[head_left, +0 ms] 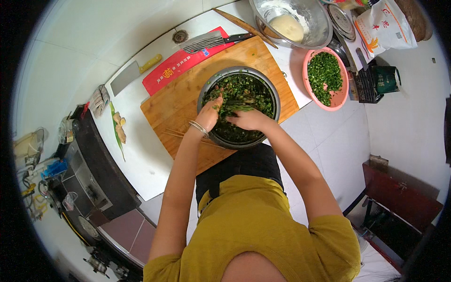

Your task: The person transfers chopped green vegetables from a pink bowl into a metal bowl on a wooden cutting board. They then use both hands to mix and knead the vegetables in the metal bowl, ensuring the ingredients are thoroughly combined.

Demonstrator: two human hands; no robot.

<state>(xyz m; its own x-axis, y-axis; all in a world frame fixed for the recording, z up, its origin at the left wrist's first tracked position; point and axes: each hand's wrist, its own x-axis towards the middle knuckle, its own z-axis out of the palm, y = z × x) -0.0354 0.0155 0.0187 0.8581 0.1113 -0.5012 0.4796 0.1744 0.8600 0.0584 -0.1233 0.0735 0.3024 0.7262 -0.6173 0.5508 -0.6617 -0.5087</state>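
A steel bowl (276, 89) with dark chopped greens (244, 89) in it stands on a wooden cutting board (164, 109). My left hand (211, 112), a silver bangle at its wrist, reaches in over the bowl's left side. Its fingers look stretched out and have bits of greens stuck to them. From the lower right my right hand (246, 120) dips into the same greens. Its fingertips are buried there, so their closure is hidden. Between the two hands the greens are smeared by motion. Thin chopsticks (188, 137) lie on the board by the bowl's lower left.
Behind the board are a cleaver (126, 79), a red packaging sleeve (162, 75), a slotted-looking knife (204, 43) and a rolling pin (239, 22). A dough bowl (326, 30) and a pink basin (346, 87) of chopped greens stand right. Ginger (120, 128) lies left.
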